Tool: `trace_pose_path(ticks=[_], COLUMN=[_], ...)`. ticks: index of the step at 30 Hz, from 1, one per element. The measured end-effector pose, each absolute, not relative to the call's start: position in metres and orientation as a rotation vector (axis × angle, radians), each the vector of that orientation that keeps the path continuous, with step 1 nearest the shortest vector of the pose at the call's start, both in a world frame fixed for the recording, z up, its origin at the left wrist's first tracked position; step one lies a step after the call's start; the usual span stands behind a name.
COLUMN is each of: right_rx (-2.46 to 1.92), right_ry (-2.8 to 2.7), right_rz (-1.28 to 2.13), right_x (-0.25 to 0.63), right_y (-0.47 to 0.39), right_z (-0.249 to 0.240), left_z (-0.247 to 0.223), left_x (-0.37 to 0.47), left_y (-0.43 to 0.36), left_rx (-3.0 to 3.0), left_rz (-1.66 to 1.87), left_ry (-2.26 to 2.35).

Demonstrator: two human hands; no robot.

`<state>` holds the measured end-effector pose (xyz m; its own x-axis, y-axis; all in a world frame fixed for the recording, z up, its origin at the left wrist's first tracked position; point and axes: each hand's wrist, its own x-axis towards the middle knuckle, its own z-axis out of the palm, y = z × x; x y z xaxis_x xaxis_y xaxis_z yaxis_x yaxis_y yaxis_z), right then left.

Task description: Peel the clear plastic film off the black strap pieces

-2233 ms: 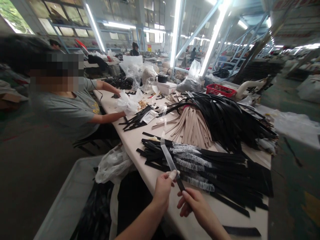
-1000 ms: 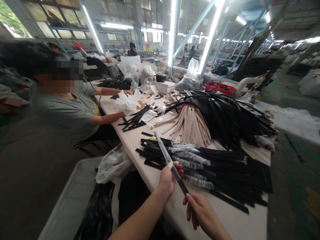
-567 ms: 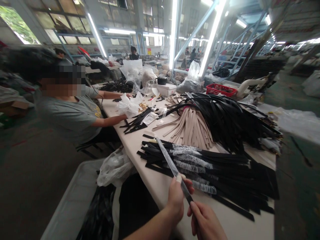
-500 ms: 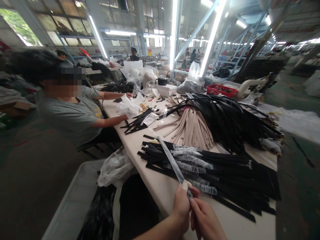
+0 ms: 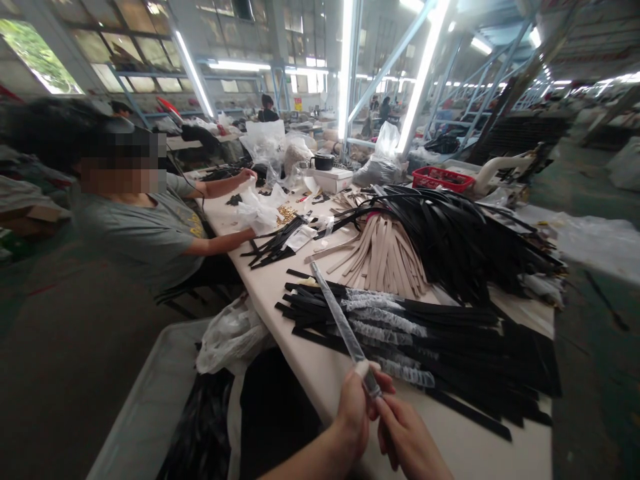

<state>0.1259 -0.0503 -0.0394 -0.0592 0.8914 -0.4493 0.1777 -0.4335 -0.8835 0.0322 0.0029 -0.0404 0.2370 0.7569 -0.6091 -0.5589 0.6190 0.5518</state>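
A narrow clear plastic sleeve (image 5: 339, 318) slants up and left over the table from my hands. My left hand (image 5: 356, 403) is closed around its lower part, thumb on top, where something dark shows inside. Just to the right, my right hand (image 5: 404, 427) pinches the lower end, fingers closed; what lies between its fingertips is mostly hidden. Beyond my hands lies a pile of black straps (image 5: 460, 347), several with crinkled clear plastic (image 5: 387, 328) bunched around them.
Beige straps (image 5: 387, 250) and a heap of black straps (image 5: 450, 227) lie farther back, near a red basket (image 5: 443, 178). A person (image 5: 150, 223) sits at the left. A bin (image 5: 145, 393) stands below the table (image 5: 293, 340).
My hands and the plastic sleeve have shifted slightly left; the sleeve's far tip is a little higher. The other person's far hand has moved up and left.
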Motion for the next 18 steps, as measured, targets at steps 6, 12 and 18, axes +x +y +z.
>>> trace_pose_path(ticks=[6,12,18], right_rx=[-1.631,-1.561,-1.598], right_ry=[-1.077,-1.129,-1.098], right_rz=[1.526,1.516,1.522], right_x=[0.121,0.124,0.125], right_y=[-0.050,-0.048,-0.052], right_z=[-0.049,-0.054,-0.052], left_z=[-0.031,-0.043,-0.038], left_x=[0.034,0.036,0.032], left_y=[0.027,0.011,0.029], left_rx=[0.268,0.182,0.253], left_rz=[1.102,0.943,1.055], left_ry=[1.060,1.023,1.050])
